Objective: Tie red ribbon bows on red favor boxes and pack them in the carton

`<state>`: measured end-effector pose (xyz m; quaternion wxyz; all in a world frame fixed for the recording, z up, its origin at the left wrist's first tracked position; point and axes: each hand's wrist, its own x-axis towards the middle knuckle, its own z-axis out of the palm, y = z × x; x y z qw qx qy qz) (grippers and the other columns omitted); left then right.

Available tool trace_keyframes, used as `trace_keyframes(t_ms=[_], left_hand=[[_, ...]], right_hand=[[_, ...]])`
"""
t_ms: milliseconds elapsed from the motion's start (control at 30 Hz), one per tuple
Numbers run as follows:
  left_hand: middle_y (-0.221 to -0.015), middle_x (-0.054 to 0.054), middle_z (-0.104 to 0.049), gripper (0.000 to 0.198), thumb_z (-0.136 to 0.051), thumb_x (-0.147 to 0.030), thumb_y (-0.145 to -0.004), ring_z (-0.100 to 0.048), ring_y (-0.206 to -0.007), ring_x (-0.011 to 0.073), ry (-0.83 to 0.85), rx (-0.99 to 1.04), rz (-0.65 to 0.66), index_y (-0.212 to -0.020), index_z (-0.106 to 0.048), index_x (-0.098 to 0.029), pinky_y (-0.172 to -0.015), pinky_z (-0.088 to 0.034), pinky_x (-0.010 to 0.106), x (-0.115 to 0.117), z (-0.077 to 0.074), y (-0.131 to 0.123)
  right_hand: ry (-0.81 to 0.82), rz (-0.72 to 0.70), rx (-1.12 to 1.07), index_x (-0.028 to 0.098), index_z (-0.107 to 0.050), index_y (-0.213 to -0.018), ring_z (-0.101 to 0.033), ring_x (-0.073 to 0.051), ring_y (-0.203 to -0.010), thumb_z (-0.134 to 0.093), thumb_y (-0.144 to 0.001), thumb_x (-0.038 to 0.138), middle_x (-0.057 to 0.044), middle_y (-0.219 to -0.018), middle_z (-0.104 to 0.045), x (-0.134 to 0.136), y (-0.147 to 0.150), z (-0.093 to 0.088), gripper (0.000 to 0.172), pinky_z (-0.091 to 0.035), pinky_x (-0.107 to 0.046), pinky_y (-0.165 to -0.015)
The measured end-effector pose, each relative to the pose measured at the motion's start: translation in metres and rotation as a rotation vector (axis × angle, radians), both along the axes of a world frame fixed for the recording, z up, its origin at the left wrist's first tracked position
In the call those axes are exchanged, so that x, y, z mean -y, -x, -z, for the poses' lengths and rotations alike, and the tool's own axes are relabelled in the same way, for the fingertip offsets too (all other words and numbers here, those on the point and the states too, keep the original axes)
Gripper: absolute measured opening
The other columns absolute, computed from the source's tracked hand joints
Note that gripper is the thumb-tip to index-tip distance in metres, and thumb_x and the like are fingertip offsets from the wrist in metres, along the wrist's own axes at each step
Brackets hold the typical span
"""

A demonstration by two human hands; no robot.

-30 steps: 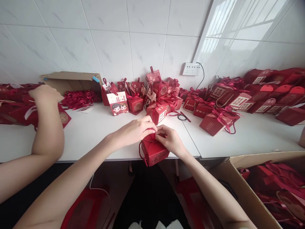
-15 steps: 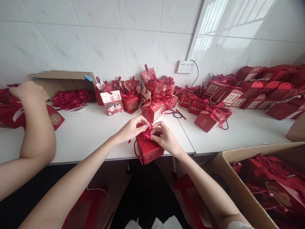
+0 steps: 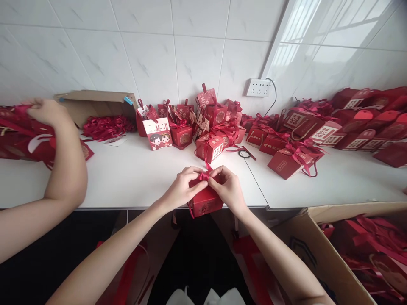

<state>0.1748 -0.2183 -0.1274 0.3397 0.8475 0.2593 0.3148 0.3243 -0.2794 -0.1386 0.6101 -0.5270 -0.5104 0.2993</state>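
A red gift box [image 3: 208, 201] rests at the table's front edge, partly covered by my hands. On its top is a red ribbon [image 3: 204, 176] gathered into a knot or bow. My left hand [image 3: 188, 186] pinches the ribbon from the left, thumb and fingers closed. From the other side my right hand [image 3: 226, 184] pinches it too, and the thumbs nearly meet at the knot. One ribbon tail sticks up beyond my fingers. A twisted cord handle hangs at the box's left side.
Finished-looking red boxes [image 3: 210, 146] with bows stand behind. A cardboard box [image 3: 95, 99] sits beside a ribbon heap [image 3: 108, 127]. A co-worker's arm [image 3: 65, 156] reaches over red boxes at left. Another carton [image 3: 314, 216] of red boxes stands lower right; more boxes [image 3: 362, 123] are stacked far right.
My hands have drawn closer together at the knot, and my left hand has come down onto the ribbon. The view has shifted slightly left. The co-worker's hand has moved as well.
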Motion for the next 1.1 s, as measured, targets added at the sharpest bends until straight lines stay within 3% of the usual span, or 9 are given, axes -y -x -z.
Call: trace_keyframes(t_ms=[133, 333, 467, 667, 800, 1100], left_hand=[[-0.103, 0.008, -0.060, 0.024, -0.051, -0.037, -0.085, -0.055, -0.102, 0.0208, 0.114, 0.075, -0.058, -0.085, -0.065, -0.018, -0.093, -0.045, 0.036, 0.003, 0.009, -0.004], [-0.101, 0.007, -0.059, 0.022, -0.054, -0.034, -0.081, -0.054, -0.103, 0.0216, 0.224, 0.134, 0.039, -0.073, -0.066, -0.018, -0.096, -0.042, 0.037, -0.002, 0.011, -0.003], [-0.099, 0.006, -0.058, 0.030, -0.049, -0.037, -0.084, -0.053, -0.104, 0.0209, 0.289, 0.153, 0.036, -0.067, -0.067, -0.018, -0.098, -0.040, 0.036, -0.003, 0.011, -0.004], [-0.104, 0.007, -0.061, 0.030, -0.053, -0.038, -0.082, -0.054, -0.105, 0.0214, 0.336, 0.180, 0.010, -0.066, -0.068, -0.017, -0.096, -0.041, 0.035, -0.001, 0.012, -0.003], [-0.109, 0.008, -0.061, 0.031, -0.052, -0.039, -0.084, -0.054, -0.108, 0.0223, 0.351, 0.177, 0.043, -0.070, -0.069, -0.017, -0.096, -0.041, 0.036, -0.003, 0.012, -0.001], [-0.114, 0.009, -0.061, 0.038, -0.050, -0.049, -0.084, -0.053, -0.109, 0.0239, 0.408, 0.148, 0.080, -0.075, -0.069, -0.017, -0.092, -0.044, 0.035, -0.007, 0.010, 0.000]], right_hand=[[0.030, -0.073, 0.087, 0.019, -0.055, -0.072, -0.055, -0.013, -0.063, -0.064, -0.074, 0.036, -0.001, -0.071, -0.061, 0.002, -0.006, -0.006, 0.019, -0.045, -0.026, -0.061], [0.099, -0.205, 0.244, 0.019, -0.056, -0.072, -0.056, -0.013, -0.065, -0.062, -0.076, 0.029, 0.001, -0.069, -0.062, -0.002, -0.018, -0.018, 0.013, -0.044, -0.026, -0.062], [0.036, -0.154, 0.353, 0.020, -0.057, -0.075, -0.057, -0.013, -0.067, -0.059, -0.081, 0.023, 0.001, -0.074, -0.062, -0.001, -0.018, -0.016, 0.007, -0.045, -0.027, -0.065], [-0.307, 0.037, 0.711, 0.020, -0.062, -0.086, -0.055, -0.021, -0.099, -0.060, -0.085, 0.024, -0.009, -0.105, -0.057, 0.017, -0.019, -0.008, 0.005, -0.047, -0.036, -0.083], [-0.353, 0.085, 0.937, 0.021, -0.064, -0.086, -0.054, -0.021, -0.093, -0.058, -0.088, 0.024, -0.009, -0.103, -0.059, 0.022, -0.017, -0.006, 0.007, -0.047, -0.039, -0.081], [-0.423, 0.188, 1.102, 0.019, -0.063, -0.085, -0.054, -0.019, -0.087, -0.054, -0.090, 0.020, -0.007, -0.097, -0.064, 0.020, -0.014, -0.007, 0.011, -0.042, -0.034, -0.073]])
